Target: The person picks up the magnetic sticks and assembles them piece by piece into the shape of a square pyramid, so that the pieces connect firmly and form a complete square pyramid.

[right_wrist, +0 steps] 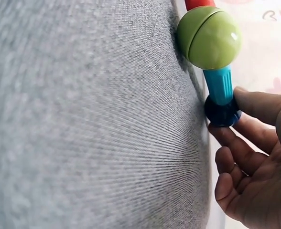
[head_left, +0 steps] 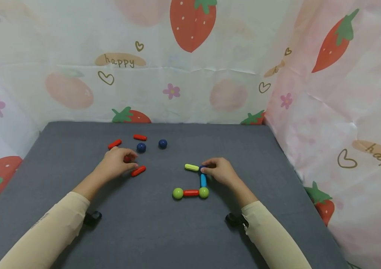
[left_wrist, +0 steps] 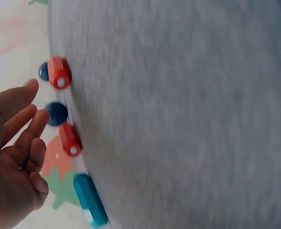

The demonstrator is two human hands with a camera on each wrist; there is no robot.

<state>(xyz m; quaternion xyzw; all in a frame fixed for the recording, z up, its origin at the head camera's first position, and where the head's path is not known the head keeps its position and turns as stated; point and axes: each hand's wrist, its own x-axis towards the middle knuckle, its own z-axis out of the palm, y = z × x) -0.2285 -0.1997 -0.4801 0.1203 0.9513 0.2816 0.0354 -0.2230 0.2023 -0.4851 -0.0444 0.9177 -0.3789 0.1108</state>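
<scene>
My right hand (head_left: 220, 171) pinches a dark blue ball (right_wrist: 222, 112) between thumb and fingertips. That ball joins a yellow-green rod (head_left: 191, 167) to a light blue rod (head_left: 203, 181). Below, the blue rod meets a green ball (head_left: 204, 192), from which a red rod (head_left: 191, 192) runs left to a second green ball (head_left: 177, 193). My left hand (head_left: 115, 161) hovers by loose red rods, fingers apart and holding nothing in the left wrist view. One red rod (head_left: 138, 171) lies by its thumb; another red rod (head_left: 127, 159) shows partly between its fingers.
Beyond the left hand lie two dark blue balls (head_left: 141, 148) and more red rods (head_left: 140, 137). A teal rod (left_wrist: 90, 200) appears in the left wrist view. The grey tabletop (head_left: 163, 235) meets strawberry-printed sheets (head_left: 190, 86) at its back and sides.
</scene>
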